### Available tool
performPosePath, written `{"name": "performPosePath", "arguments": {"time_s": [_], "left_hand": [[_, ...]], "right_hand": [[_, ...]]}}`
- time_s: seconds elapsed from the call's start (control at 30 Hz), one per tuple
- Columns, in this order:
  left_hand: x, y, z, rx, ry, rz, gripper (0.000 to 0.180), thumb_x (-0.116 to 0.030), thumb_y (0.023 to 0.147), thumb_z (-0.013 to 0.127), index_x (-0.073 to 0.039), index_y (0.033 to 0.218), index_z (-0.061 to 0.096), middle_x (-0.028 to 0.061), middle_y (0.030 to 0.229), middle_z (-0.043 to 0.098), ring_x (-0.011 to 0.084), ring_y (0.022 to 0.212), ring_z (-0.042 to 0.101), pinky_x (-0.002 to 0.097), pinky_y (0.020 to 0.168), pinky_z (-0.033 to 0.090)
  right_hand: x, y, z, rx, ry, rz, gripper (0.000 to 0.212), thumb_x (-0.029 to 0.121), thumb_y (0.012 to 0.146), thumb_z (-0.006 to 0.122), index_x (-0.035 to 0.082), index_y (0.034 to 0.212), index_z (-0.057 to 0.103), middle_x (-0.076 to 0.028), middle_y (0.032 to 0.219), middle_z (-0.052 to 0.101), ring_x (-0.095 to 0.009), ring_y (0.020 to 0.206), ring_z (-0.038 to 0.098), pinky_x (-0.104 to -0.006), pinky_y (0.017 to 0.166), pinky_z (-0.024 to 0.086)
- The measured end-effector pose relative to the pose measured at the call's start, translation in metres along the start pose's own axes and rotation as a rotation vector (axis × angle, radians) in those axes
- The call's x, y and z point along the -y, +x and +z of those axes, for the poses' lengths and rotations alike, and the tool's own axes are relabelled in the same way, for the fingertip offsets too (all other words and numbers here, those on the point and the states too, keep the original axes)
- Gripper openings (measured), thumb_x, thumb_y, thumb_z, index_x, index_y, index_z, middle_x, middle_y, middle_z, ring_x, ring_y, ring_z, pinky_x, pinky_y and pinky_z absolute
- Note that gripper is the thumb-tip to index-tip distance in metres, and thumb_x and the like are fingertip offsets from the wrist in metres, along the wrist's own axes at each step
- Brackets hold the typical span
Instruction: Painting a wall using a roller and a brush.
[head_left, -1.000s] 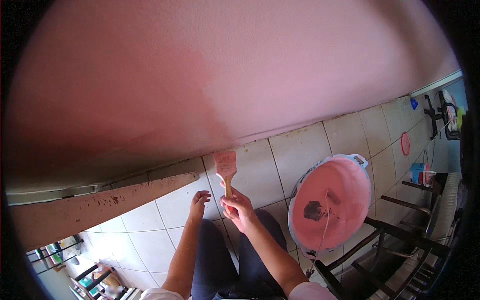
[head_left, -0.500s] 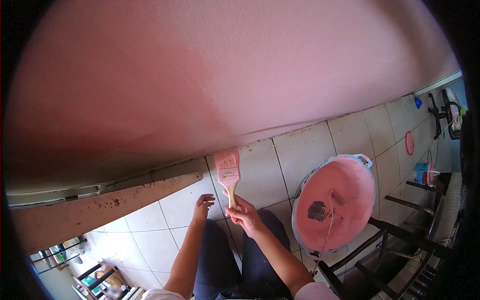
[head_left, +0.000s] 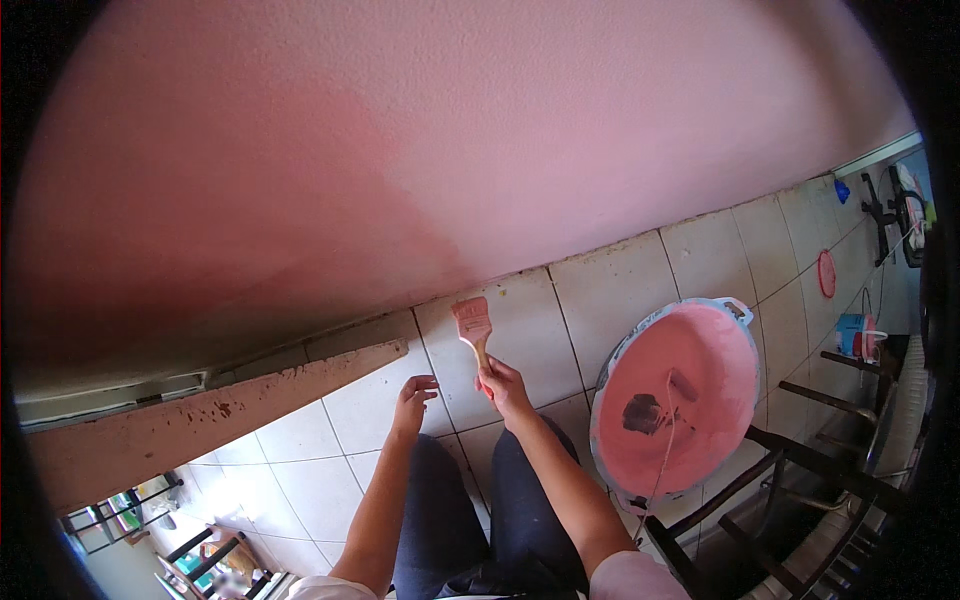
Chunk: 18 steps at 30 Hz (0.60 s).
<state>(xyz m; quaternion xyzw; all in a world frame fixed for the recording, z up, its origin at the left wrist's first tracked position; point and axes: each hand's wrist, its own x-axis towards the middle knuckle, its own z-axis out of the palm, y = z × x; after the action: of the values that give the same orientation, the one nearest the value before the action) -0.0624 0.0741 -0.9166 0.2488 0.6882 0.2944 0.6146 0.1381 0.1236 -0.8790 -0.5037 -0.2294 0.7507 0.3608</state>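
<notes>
Above the tiles (head_left: pixel 530 335), the brush (head_left: pixel 474 322) is gripped in the right hand (head_left: pixel 504 386), shifted rightward and tilted further left than before; the left hand (head_left: pixel 412 398) is held apart, fingers loosely curled.

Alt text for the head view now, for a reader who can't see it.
A right hand holds a pink-smeared brush, bristles pointing toward a pink wall; the left hand is beside it, empty, fingers loosely curled. To the right, a tub coated in pink with a roller inside stands on the tiled floor.
</notes>
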Motion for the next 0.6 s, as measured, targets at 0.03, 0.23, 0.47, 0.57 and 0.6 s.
{"name": "performPosePath", "arguments": {"time_s": [0.03, 0.23, 0.47, 0.57, 0.6], "left_hand": [[0.001, 0.0, -0.001, 0.005, -0.004, 0.003, 0.037, -0.005, 0.074, 0.041, -0.008, 0.108, 0.056, 0.004, 0.103, 0.063, 0.015, 0.09, 0.058, 0.0276, 0.067, 0.039], [0.0, -0.001, -0.002, 0.009, -0.009, -0.005, 0.037, -0.006, 0.075, 0.041, -0.007, 0.109, 0.055, 0.0045, 0.104, 0.062, 0.0157, 0.091, 0.057, 0.0288, 0.069, 0.04], [-0.001, 0.0, -0.011, -0.007, 0.001, -0.013, 0.037, -0.008, 0.076, 0.041, -0.008, 0.11, 0.055, 0.0051, 0.105, 0.062, 0.016, 0.091, 0.057, 0.0298, 0.073, 0.04], [-0.002, 0.0, -0.013, 0.013, 0.015, -0.026, 0.039, -0.011, 0.075, 0.042, -0.011, 0.113, 0.054, 0.0049, 0.11, 0.061, 0.0173, 0.097, 0.056, 0.0347, 0.082, 0.038], [-0.001, 0.001, -0.014, 0.012, 0.013, -0.027, 0.039, -0.011, 0.075, 0.042, -0.011, 0.113, 0.054, 0.0049, 0.11, 0.061, 0.0173, 0.097, 0.056, 0.0347, 0.082, 0.038]], "right_hand": [[0.0, 0.004, 0.004, 0.018, -0.017, -0.034, 0.017, 0.019, 0.09, 0.052, 0.007, 0.101, 0.059, 0.004, 0.066, 0.052, -0.002, 0.049, 0.037, -0.0182, 0.041, 0.027], [-0.018, 0.027, 0.024, 0.027, 0.013, -0.075, 0.013, 0.017, 0.09, 0.052, 0.007, 0.094, 0.058, 0.003, 0.066, 0.052, -0.002, 0.048, 0.037, -0.0196, 0.039, 0.025], [-0.022, 0.033, 0.039, 0.02, 0.047, 0.118, 0.012, 0.017, 0.089, 0.052, 0.007, 0.093, 0.058, 0.002, 0.067, 0.052, -0.003, 0.048, 0.036, -0.0202, 0.039, 0.024], [-0.031, 0.041, 0.041, 0.016, 0.028, 0.011, 0.013, 0.017, 0.089, 0.052, 0.007, 0.095, 0.058, 0.002, 0.067, 0.051, -0.003, 0.047, 0.034, -0.02, 0.038, 0.023], [-0.03, 0.042, 0.04, 0.016, 0.034, 0.057, 0.013, 0.017, 0.09, 0.052, 0.007, 0.095, 0.058, 0.002, 0.066, 0.051, -0.002, 0.046, 0.033, -0.02, 0.038, 0.022]]}}
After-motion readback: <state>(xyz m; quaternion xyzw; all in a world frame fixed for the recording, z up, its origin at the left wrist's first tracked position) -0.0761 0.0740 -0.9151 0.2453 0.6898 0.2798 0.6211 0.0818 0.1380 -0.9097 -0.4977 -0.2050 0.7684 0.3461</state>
